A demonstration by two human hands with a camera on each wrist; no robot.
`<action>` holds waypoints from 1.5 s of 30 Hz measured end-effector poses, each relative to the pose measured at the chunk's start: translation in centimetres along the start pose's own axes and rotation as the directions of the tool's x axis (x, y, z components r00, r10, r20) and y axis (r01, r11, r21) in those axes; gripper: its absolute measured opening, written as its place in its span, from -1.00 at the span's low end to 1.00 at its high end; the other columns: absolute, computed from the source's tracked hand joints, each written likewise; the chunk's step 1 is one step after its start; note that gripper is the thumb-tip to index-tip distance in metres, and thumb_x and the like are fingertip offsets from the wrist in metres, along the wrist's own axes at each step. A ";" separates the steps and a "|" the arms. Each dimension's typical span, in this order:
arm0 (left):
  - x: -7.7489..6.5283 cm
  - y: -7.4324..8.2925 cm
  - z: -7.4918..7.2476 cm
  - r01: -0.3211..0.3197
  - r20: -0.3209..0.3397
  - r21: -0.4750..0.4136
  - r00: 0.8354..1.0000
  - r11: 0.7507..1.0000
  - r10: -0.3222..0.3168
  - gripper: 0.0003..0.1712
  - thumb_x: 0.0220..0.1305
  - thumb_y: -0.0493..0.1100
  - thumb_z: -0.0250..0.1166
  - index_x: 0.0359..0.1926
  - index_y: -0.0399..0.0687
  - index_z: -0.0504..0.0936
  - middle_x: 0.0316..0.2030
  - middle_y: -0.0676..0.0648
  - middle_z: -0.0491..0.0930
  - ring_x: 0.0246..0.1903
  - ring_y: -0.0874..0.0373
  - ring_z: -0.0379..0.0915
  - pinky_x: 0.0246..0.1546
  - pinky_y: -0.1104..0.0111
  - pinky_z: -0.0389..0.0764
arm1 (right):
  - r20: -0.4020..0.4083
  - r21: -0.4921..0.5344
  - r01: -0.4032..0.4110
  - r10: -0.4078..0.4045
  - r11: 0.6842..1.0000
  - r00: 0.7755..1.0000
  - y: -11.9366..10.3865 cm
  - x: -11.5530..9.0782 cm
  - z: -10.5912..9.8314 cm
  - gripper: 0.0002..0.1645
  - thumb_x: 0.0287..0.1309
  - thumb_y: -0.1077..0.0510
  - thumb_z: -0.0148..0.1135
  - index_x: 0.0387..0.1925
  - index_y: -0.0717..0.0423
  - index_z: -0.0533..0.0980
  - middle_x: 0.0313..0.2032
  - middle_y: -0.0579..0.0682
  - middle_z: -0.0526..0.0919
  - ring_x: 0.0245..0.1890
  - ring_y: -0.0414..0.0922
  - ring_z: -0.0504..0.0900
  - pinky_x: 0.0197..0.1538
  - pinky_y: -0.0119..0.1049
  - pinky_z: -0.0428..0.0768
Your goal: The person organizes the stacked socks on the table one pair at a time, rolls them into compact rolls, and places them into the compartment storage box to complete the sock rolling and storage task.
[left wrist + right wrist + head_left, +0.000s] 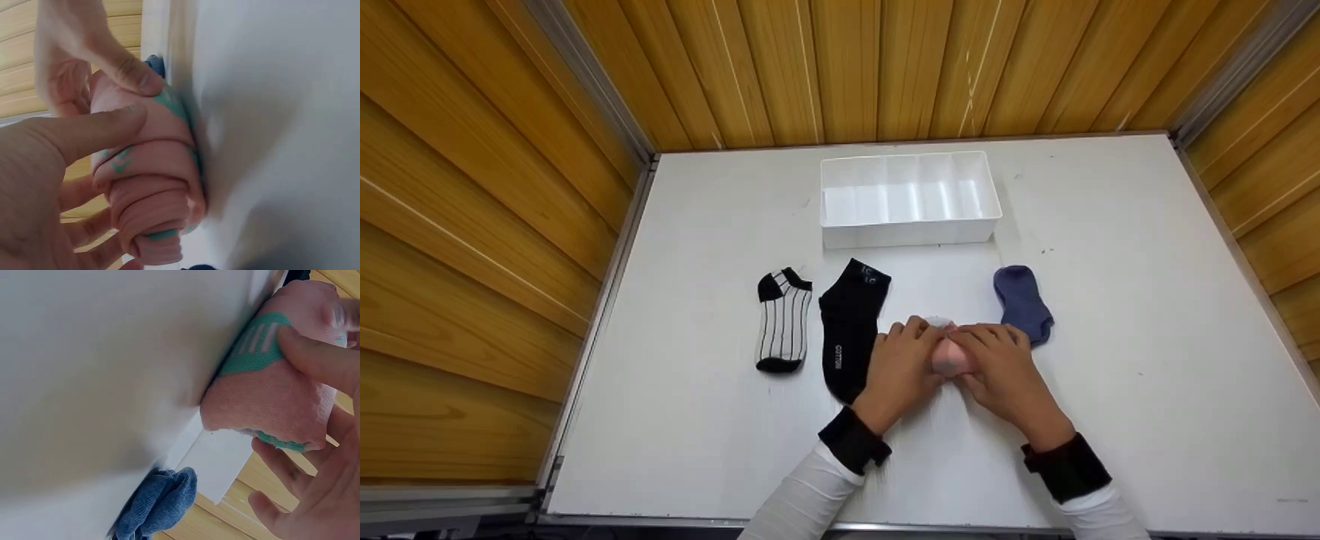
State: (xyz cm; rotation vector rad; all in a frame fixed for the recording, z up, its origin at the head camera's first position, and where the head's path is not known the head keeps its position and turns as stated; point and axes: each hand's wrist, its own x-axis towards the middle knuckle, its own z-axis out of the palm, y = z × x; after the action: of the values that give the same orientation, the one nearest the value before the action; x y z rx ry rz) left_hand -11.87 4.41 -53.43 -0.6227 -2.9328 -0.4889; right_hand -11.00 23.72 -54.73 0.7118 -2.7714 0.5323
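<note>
While the left hand [901,367] and the right hand [1006,371] grip a pink sock [951,358] between thumbs and fingers, it sits at the desk [682,435] surface as a layered knit roll with teal patches, one bearing pale bars. Just left lies a flat black sock [846,330] printed "COTTON"; the cuff lettering is too small to read. Farther left is a white sock [784,322] with thin black stripes. A blue sock [1021,300] lies to the right. Behind stands a smooth, white rectangular box [907,235].

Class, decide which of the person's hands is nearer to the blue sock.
Right. The right hand is close by the blue sock, at its near-left side; the left hand is farther left, across the pink bundle.
</note>
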 end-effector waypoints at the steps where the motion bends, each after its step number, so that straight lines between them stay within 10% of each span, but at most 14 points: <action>1: -0.1 0.0 0.1 -0.002 -0.015 0.007 1.000 1.000 0.002 -0.22 0.05 0.26 0.51 0.32 0.33 0.54 0.06 0.09 0.61 -0.03 0.06 0.55 -0.06 0.17 0.53 | 0.006 0.006 -0.005 0.005 1.000 1.000 0.0 0.0 0.0 -0.20 -0.14 0.11 0.65 0.23 -0.04 0.56 0.11 -0.01 0.68 0.16 0.10 0.56 0.23 0.21 0.30; 11: 0.8 -0.6 0.3 0.054 0.073 -0.024 0.996 0.998 -0.052 -0.33 0.04 0.03 0.49 0.25 0.31 0.61 0.03 0.09 0.69 -0.08 0.04 0.60 -0.03 0.14 0.47 | 0.015 -0.045 -0.026 0.026 0.999 1.000 -0.3 -0.3 0.2 0.15 -0.43 0.21 0.74 0.35 -0.04 0.43 0.32 0.10 0.50 0.25 0.23 0.44 0.23 0.23 0.30; 22: 0.7 -0.8 0.2 0.035 0.016 0.016 0.999 0.999 -0.035 -0.26 -0.05 0.12 0.59 0.22 0.25 0.59 0.10 0.12 0.63 0.02 0.07 0.57 0.04 0.14 0.48 | -0.021 -0.028 0.014 -0.015 1.000 1.000 0.4 1.2 0.3 -0.25 -0.15 0.16 0.61 0.18 0.02 0.57 0.10 0.05 0.67 0.15 0.15 0.54 0.21 0.24 0.33; 34: 2.7 -1.1 0.2 0.055 0.057 0.063 0.997 0.996 -0.058 -0.41 0.03 0.09 0.52 0.15 0.26 0.67 0.03 0.15 0.71 -0.04 0.07 0.60 0.08 0.09 0.47 | -0.024 -0.059 0.000 -0.002 0.998 1.000 -0.1 1.5 0.2 0.13 -0.43 0.23 0.74 0.33 0.03 0.42 0.33 0.12 0.47 0.28 0.21 0.38 0.23 0.23 0.28; 45: 3.7 -2.4 -0.8 0.079 0.090 -0.039 0.993 0.996 -0.075 -0.33 0.06 0.11 0.50 0.23 0.14 0.64 0.10 0.08 0.69 -0.02 0.02 0.63 -0.08 0.09 0.54 | -0.068 -0.037 0.038 -0.040 0.999 0.997 0.2 3.1 0.5 -0.11 -0.32 0.33 0.68 0.18 0.05 0.55 0.20 0.10 0.60 0.24 0.14 0.50 0.28 0.26 0.34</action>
State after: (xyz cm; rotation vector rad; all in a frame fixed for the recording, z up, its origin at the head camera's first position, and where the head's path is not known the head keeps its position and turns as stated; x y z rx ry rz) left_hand -16.21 3.50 -52.76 -0.5509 -3.0471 -0.5469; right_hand -13.80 22.41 -54.33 0.7241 -2.6905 0.4896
